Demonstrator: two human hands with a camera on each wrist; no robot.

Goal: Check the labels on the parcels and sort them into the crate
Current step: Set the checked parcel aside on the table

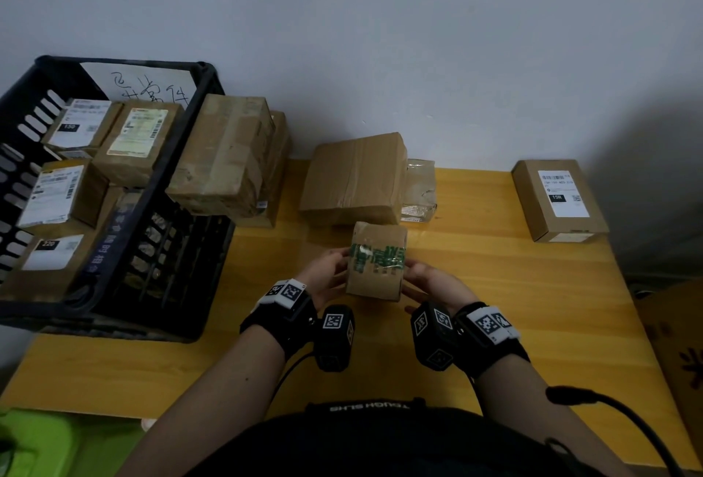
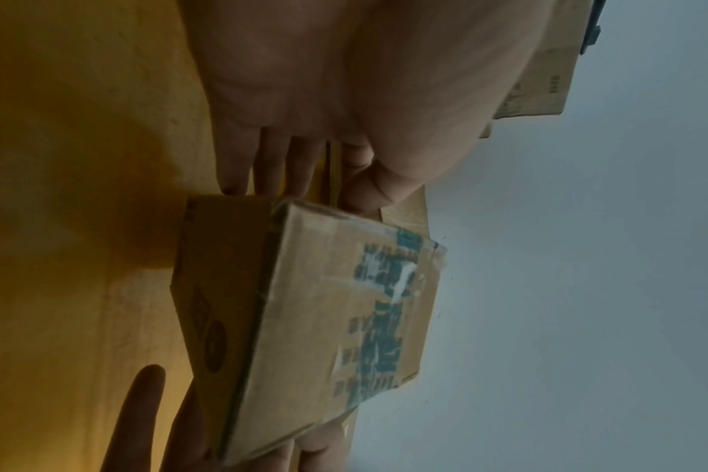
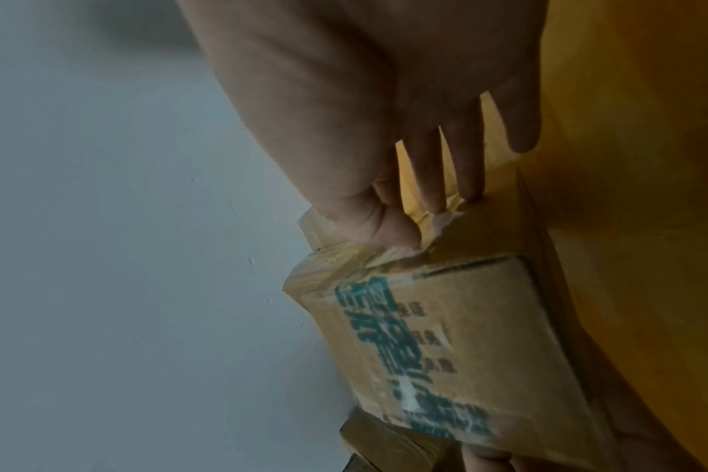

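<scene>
A small brown parcel (image 1: 376,261) with green printed tape across its top is held between both hands just above the yellow table (image 1: 494,305). My left hand (image 1: 327,275) pinches its left side, thumb on top and fingers underneath. My right hand (image 1: 430,278) grips the right side the same way. In the left wrist view the parcel (image 2: 324,319) shows its taped face and one end below the left hand (image 2: 304,178). The right wrist view shows the right hand (image 3: 417,217) on a torn corner of the parcel (image 3: 465,345). No shipping label shows on the visible faces. The black crate (image 1: 171,267) stands at the left with several labelled parcels inside.
A stack of brown boxes (image 1: 228,157) leans against the crate's right side. A large plain box (image 1: 353,180) and a crumpled taped package (image 1: 418,191) lie behind the held parcel. A labelled box (image 1: 559,199) sits at the table's far right. A handwritten paper (image 1: 152,84) stands in the crate.
</scene>
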